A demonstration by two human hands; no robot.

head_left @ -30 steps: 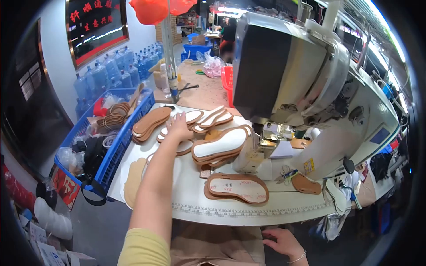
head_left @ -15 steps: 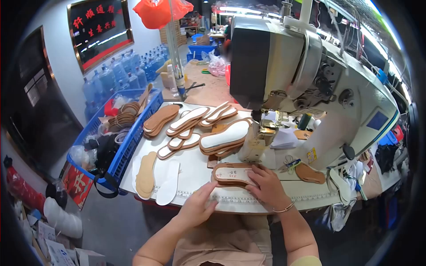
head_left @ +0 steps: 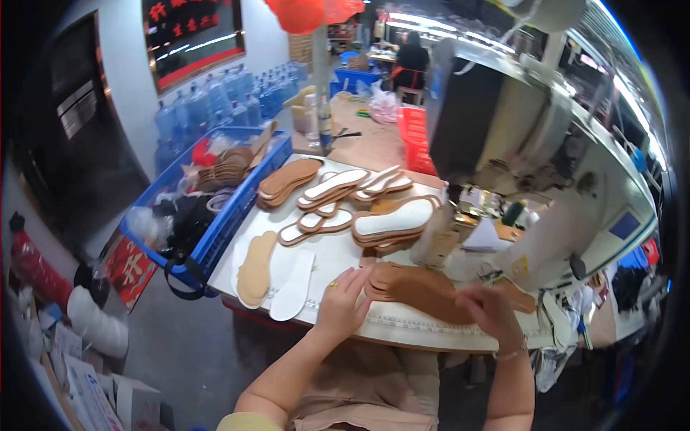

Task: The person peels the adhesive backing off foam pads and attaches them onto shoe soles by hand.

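A brown insole (head_left: 431, 296) slants across the near edge of the sewing table, its right end pinched in my right hand (head_left: 492, 312), which is blurred by motion. Under its left end lies a small stack of brown insoles (head_left: 381, 276). My left hand (head_left: 343, 302) rests against the left end of that stack, fingers stretched out and a ring on one of them. Behind the stack sits a pile of white-topped brown insoles (head_left: 394, 219). To the left lie a tan insole (head_left: 257, 269) and a white insole (head_left: 295, 286).
A sewing machine (head_left: 496, 122) rises behind my right hand. At the table's left stands a blue basket (head_left: 208, 251) holding materials. More insole piles (head_left: 287, 183) lie at the back left. A printed ruler strip (head_left: 410, 321) follows the front edge. A person (head_left: 411, 61) is farther back.
My right hand has moved right with the brown insole, whose brown face now shows where a marked white face lay on top. The whole view has shifted.
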